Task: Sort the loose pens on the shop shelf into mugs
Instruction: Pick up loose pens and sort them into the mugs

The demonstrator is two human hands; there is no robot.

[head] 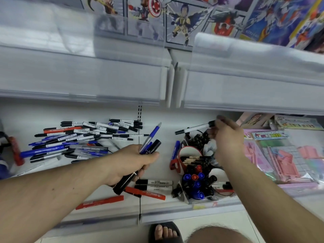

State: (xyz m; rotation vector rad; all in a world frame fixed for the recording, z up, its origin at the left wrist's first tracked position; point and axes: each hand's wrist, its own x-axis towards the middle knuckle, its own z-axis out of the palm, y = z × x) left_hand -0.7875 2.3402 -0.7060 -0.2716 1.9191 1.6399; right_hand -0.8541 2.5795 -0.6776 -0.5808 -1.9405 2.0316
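A heap of loose black, blue and red pens [84, 139] lies on the white shelf [157, 206] at the left. My left hand [129, 162] grips a bundle of markers [150, 144], blue and black, pointing up and right. My right hand [226, 137] pinches a white marker with black caps [194, 128] by one end, holding it level above a far mug of black pens [197, 140]. A red and white mug [185, 161] holds several black-capped pens. Nearer me, a mug [196, 188] holds blue and red capped markers.
Two white markers [154, 185] and two red markers [100, 202] lie loose near the shelf's front edge. A blue marker [176, 149] leans beside the red mug. Pink packaged stationery [284, 155] fills the right. An upper shelf edge [87, 78] overhangs. My sandalled foot [164, 232] is below.
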